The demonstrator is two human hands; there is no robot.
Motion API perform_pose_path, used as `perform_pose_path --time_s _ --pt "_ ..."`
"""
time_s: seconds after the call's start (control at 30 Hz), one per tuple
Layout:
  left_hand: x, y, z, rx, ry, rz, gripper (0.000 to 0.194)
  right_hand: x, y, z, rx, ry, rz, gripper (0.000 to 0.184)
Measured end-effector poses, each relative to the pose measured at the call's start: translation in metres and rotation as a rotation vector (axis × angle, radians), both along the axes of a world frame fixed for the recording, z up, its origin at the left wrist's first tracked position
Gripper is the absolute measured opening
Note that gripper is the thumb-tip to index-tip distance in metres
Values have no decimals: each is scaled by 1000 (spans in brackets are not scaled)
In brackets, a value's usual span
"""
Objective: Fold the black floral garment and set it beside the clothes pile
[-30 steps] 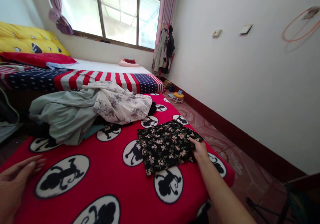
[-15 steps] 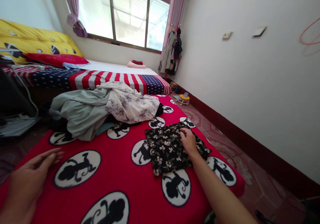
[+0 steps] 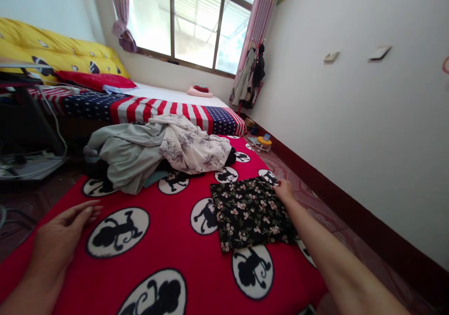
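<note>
Fingers: right hand (image 3: 285,191) has them pressed together on the far corner of the black floral cloth (image 3: 250,214), can't tell if they're pinching; left hand (image 3: 61,226) has them slightly spread, palm down over the red monkey-print blanket (image 3: 182,259), holding nothing.
Cloth spot: near the blanket's right edge, toward the near end.
Done so far: that cloth lies flat, looks folded square.
Not folded: a pale green garment (image 3: 122,158) and white floral garment (image 3: 191,144), loosely heaped toward the blanket's far edge.
Room: flag-print bed (image 3: 175,111) beyond, bright window (image 3: 192,25), hanging clothes (image 3: 247,74), patterned tile floor (image 3: 336,221) along the right.
</note>
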State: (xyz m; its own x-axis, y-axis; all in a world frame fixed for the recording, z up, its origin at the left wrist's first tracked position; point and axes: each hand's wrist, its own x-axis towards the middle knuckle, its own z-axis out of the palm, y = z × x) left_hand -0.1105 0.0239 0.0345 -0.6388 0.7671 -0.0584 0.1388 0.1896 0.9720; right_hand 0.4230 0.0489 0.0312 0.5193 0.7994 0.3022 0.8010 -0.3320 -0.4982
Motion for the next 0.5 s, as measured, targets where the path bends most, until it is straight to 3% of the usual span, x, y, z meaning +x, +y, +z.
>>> perform_pose_path --time_s 0.07,0.2,0.33,0.4,0.5 --pt "-1 2 -2 -21 4 2 7 -26 -5 4 23 -60 50 25" --pt "-3 4 -9 -11 -6 -2 7 -109 -15 6 -64 -119 306 34" --pt "-8 5 -17 30 -43 -13 12 -185 -25 6 -429 -430 527 72" --pt "-9 4 -17 21 -73 -19 11 -207 -26 5 -540 -551 580 67" --pt "-4 1 -6 12 -91 -6 9 -217 -21 1 -581 -569 619 36"
